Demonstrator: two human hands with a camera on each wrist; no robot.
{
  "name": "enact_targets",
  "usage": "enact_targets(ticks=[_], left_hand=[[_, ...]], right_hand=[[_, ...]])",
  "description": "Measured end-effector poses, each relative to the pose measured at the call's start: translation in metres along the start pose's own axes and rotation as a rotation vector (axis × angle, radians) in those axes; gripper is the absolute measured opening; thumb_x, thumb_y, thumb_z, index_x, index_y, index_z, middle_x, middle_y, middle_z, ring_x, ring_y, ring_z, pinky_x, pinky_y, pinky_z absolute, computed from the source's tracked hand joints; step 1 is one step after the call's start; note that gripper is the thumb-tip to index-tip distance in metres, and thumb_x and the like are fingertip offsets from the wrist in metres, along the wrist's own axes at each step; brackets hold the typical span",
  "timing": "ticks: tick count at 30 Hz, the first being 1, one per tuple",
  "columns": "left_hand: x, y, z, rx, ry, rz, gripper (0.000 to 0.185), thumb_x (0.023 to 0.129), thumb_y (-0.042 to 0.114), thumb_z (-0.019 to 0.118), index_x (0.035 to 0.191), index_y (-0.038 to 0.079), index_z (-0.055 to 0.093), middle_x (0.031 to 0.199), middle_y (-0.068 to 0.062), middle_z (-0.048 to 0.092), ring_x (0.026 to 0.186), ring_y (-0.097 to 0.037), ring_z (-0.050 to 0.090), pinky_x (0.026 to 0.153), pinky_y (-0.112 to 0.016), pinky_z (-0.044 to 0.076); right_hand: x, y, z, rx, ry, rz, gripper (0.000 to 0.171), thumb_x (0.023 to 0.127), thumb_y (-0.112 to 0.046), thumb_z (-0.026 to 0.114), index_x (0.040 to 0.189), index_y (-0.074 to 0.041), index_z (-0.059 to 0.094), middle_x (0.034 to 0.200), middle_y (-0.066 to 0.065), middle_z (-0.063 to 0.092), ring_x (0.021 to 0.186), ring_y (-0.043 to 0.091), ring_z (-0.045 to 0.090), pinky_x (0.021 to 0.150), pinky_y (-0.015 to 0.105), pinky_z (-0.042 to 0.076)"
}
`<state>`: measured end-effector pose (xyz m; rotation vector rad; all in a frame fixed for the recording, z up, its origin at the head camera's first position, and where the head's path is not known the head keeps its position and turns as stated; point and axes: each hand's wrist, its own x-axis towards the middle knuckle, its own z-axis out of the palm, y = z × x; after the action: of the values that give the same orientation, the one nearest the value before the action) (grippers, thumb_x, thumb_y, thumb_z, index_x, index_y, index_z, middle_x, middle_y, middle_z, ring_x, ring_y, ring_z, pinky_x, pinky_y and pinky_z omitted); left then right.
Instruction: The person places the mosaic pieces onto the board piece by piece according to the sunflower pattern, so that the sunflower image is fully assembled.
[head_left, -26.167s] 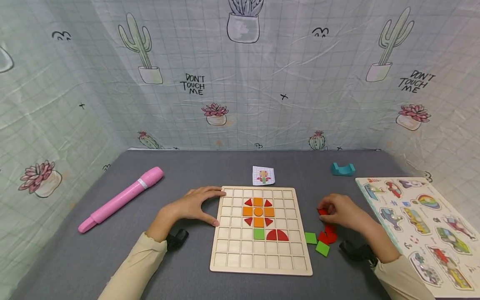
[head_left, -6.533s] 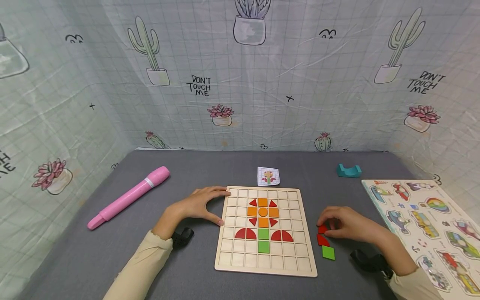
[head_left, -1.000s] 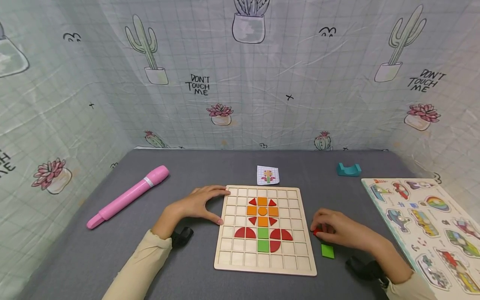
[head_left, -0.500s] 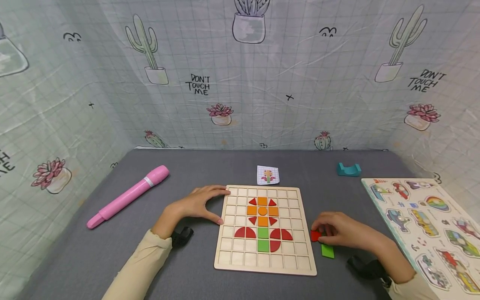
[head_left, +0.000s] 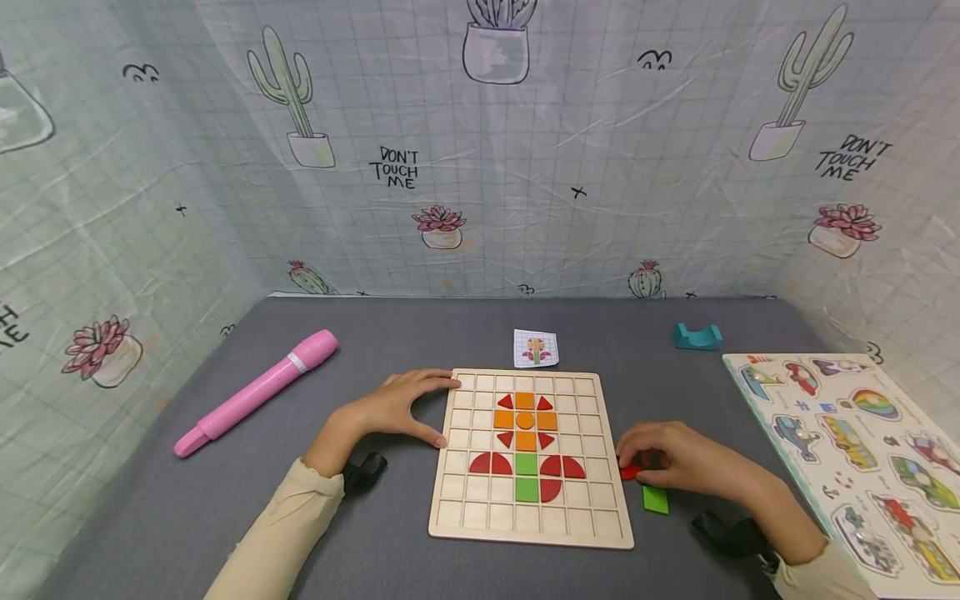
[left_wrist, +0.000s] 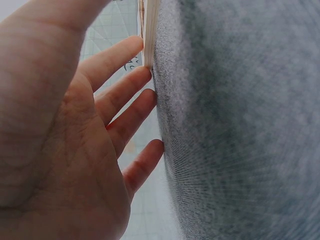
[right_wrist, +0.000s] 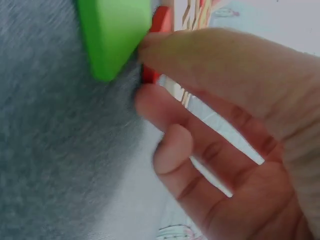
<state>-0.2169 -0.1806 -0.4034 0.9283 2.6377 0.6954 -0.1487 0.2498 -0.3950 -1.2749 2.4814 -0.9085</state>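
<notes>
Pink marker [head_left: 255,392]: lying on grey desk [head_left: 420,333], 9 o'clock side, slanted. Small pattern card [head_left: 536,347]: 12 o'clock. Teal curved block [head_left: 697,337]: 1 o'clock. Vehicle peg puzzle [head_left: 847,433]: 3 o'clock edge. Cactus-print sheet [head_left: 525,167]: backdrop, wraps around desk.

walls: cactus-print sheet [head_left: 480,167] | surface: grey felt table [head_left: 150,500] | light: even

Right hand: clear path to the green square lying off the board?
Probably yes. The green square lies on the grey mat just below the right hand, with nothing between them. But its fingers already pinch a red piece, so they would likely need to free up first.
</notes>
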Motion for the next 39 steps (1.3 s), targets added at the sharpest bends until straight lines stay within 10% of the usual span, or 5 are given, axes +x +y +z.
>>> enact_targets(ticks=[39], left_hand=[[-0.002, 0.000, -0.001, -0.019, -0.013, -0.024, 0.086, 0.074, 0.047, 0.082, 0.146, 0.018, 0.046, 0.153, -0.009, 0.037, 0.141, -0.032, 0.031, 0.109, -0.061, 0.019]], right_hand=[[0.023, -0.026, 0.017, 0.055, 0.000, 0.017, 0.013, 0.090, -0.016, 0.071, 0.102, -0.011, 0.068, 0.089, -0.006, 0.056, 0.066, -0.004, 0.047, 0.056, 0.018, 0.044]])
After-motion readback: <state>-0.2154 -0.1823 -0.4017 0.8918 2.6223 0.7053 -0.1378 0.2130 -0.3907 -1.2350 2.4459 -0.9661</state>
